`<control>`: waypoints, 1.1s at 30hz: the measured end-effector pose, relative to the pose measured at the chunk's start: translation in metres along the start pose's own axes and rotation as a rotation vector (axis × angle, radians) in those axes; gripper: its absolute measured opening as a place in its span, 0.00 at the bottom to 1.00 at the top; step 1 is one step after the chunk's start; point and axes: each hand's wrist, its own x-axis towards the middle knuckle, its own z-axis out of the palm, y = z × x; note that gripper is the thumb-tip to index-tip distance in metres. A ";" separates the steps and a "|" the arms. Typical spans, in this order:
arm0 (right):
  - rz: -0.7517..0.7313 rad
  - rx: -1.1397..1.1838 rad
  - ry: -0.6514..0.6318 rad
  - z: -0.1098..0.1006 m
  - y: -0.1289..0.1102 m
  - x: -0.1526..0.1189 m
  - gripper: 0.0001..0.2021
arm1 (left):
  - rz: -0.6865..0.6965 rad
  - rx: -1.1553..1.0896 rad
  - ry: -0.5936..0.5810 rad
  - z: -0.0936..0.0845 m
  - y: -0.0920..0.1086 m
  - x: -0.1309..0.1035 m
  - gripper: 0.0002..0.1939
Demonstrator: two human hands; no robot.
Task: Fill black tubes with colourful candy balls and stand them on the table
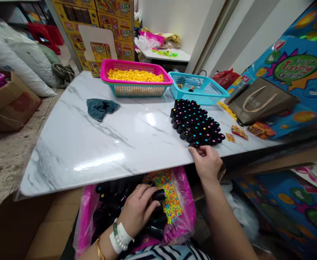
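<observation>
My left hand (138, 206) is down in a pink tub (189, 202) below the table edge, its thumb and fingers around a small black cup (158, 195). More black cups (112, 196) lie jumbled in that tub beside many small coloured candy balls (172, 198). On the table, my right hand (207, 160) pinches a black cup (193, 144) at the near edge of a tight group of black cups (196, 121). These stand side by side, with coloured dots on their tops.
Behind the group stand a pink basket (104, 74) of yellow plastic pieces (134, 75) and a blue basket (202, 94). A dark cloth (101, 108) lies on the marbled table (66, 144). At right are small candy packets (239, 132) and a brown paper bag (261, 99).
</observation>
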 end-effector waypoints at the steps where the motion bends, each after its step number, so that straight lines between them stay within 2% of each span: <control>1: -0.010 0.012 0.001 -0.001 -0.001 -0.003 0.17 | -0.006 -0.054 0.019 -0.001 0.001 0.000 0.14; 3: -0.019 0.103 -0.009 -0.010 -0.010 -0.020 0.15 | -0.055 -0.150 0.061 -0.004 0.004 0.001 0.13; 5: 0.018 0.290 -0.131 -0.021 -0.025 -0.048 0.11 | -0.149 -0.232 0.103 -0.008 0.007 0.002 0.12; 7: 0.106 0.554 -0.450 -0.031 -0.041 -0.080 0.08 | -0.259 -0.318 0.129 -0.010 0.010 0.004 0.11; 9: 0.206 0.806 -0.787 -0.034 -0.053 -0.109 0.16 | -0.328 -0.413 0.114 -0.010 0.011 0.006 0.11; 10: 0.241 0.879 -0.887 -0.033 -0.057 -0.119 0.18 | -0.337 -0.448 0.091 -0.008 0.011 0.006 0.11; 11: 0.260 0.908 -0.932 -0.030 -0.058 -0.127 0.18 | -0.324 -0.461 0.067 -0.006 0.011 0.006 0.11; 14: 0.211 0.786 -0.880 -0.021 -0.048 -0.128 0.14 | -0.163 -0.316 0.028 0.003 0.008 0.003 0.14; 17: -0.080 0.427 -0.829 -0.013 -0.032 -0.111 0.11 | -0.014 0.005 -0.059 0.010 0.004 0.000 0.17; 21: -0.553 -0.064 -0.886 -0.003 -0.030 -0.103 0.09 | -0.022 0.354 -0.173 0.013 0.002 0.001 0.17; 24: -0.701 -0.160 -0.989 0.006 -0.040 -0.113 0.08 | -0.022 0.465 -0.190 0.011 0.004 0.004 0.14; 26: -0.683 -0.081 -1.064 0.011 -0.042 -0.120 0.08 | -0.051 0.491 -0.206 0.009 0.006 0.007 0.11; 28: -0.579 0.084 -1.118 0.012 -0.038 -0.122 0.10 | -0.086 0.494 -0.227 0.007 0.007 0.008 0.11; 31: -0.334 0.344 -1.068 0.006 -0.023 -0.118 0.16 | -0.108 0.497 -0.245 0.004 0.008 0.010 0.19; 33: -0.122 0.490 -1.038 -0.003 -0.014 -0.115 0.16 | -0.105 0.507 -0.270 0.004 0.006 0.014 0.23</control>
